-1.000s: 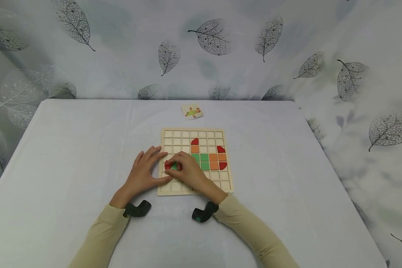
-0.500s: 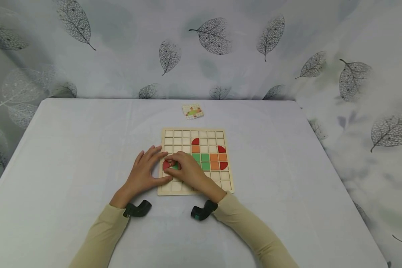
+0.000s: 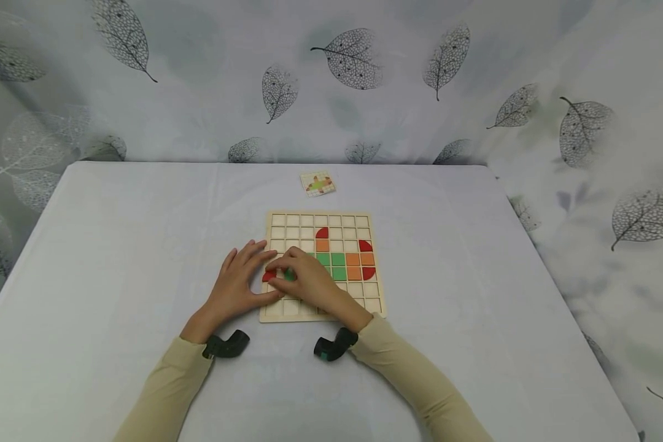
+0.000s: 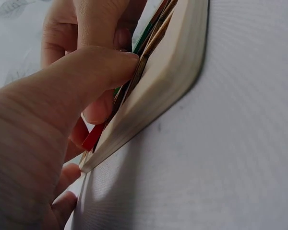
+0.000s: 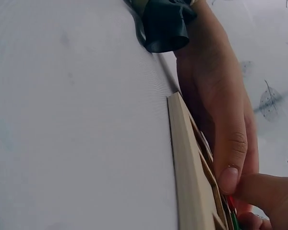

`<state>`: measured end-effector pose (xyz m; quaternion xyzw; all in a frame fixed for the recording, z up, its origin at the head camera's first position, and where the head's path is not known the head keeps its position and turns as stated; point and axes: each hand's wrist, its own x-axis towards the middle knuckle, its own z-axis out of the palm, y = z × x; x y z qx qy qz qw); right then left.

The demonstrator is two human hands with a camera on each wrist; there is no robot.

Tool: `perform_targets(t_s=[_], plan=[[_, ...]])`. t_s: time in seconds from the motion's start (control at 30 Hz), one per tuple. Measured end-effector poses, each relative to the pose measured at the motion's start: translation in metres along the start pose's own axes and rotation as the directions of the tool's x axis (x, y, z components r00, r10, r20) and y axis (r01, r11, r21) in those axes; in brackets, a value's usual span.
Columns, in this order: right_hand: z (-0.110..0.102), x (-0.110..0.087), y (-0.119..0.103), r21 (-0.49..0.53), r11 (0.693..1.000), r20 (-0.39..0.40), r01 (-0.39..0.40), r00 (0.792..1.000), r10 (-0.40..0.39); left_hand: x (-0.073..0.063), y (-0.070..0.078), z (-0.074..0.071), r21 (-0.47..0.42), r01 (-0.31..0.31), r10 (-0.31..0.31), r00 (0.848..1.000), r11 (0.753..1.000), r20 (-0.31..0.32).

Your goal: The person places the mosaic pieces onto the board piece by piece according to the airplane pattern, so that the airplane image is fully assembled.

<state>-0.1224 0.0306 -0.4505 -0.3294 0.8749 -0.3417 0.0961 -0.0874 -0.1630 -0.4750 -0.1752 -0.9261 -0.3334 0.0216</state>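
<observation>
On the white-covered table lies a square wooden grid board [image 3: 293,310] with coloured tiles in some cells. My right hand [image 3: 309,279] reaches over its left part, thumb and forefinger pinching a red tile [image 3: 268,277] at the left edge. The left wrist view shows this red tile [image 4: 92,138] standing tilted near the board's rim. A green tile [image 3: 289,274] is partly covered by the right hand. My left hand [image 3: 234,285] rests at the board's left side, fingers spread on the far part and thumb over the near part.
Green squares [image 3: 338,266], orange squares [image 3: 353,266] and red quarter-circles [image 3: 322,233] sit in the grid. Beyond the board lies a small pattern card [image 3: 317,183]. A leaf-print cloth [image 3: 199,110] hangs behind the table. Dark wrist devices [image 3: 226,345] sit on both wrists.
The red tile has slid left to the board's edge, with the right hand's fingertips shifting slightly left along with it. The left hand has stayed in place.
</observation>
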Motion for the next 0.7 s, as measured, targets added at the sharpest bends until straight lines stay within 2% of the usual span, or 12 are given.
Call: perform_targets(t_s=[0.3, 0.43, 0.57, 0.7], plan=[[-0.008, 0.000, 0.009, 0.097, 0.995, 0.024, 0.015, 1.000, -0.017, 0.001, 0.003, 0.002, -0.006, 0.018, -0.018, 1.000, 1.000, 0.011], [-0.007, 0.000, 0.015, 0.121, 0.991, 0.008, 0.051, 0.999, -0.052, 0.002, 0.002, 0.002, -0.001, 0.017, -0.017, 1.000, 1.000, 0.014], [-0.006, -0.002, 0.021, 0.163, 0.976, -0.065, 0.145, 0.989, -0.136, 0.002, 0.002, 0.002, 0.004, 0.010, -0.010, 1.000, 1.000, 0.021], [-0.011, -0.006, 0.028, 0.208, 0.946, -0.157, 0.250, 0.963, -0.220, 0.000, 0.001, 0.003, -0.032, 0.022, -0.021, 0.999, 0.999, 0.036]])
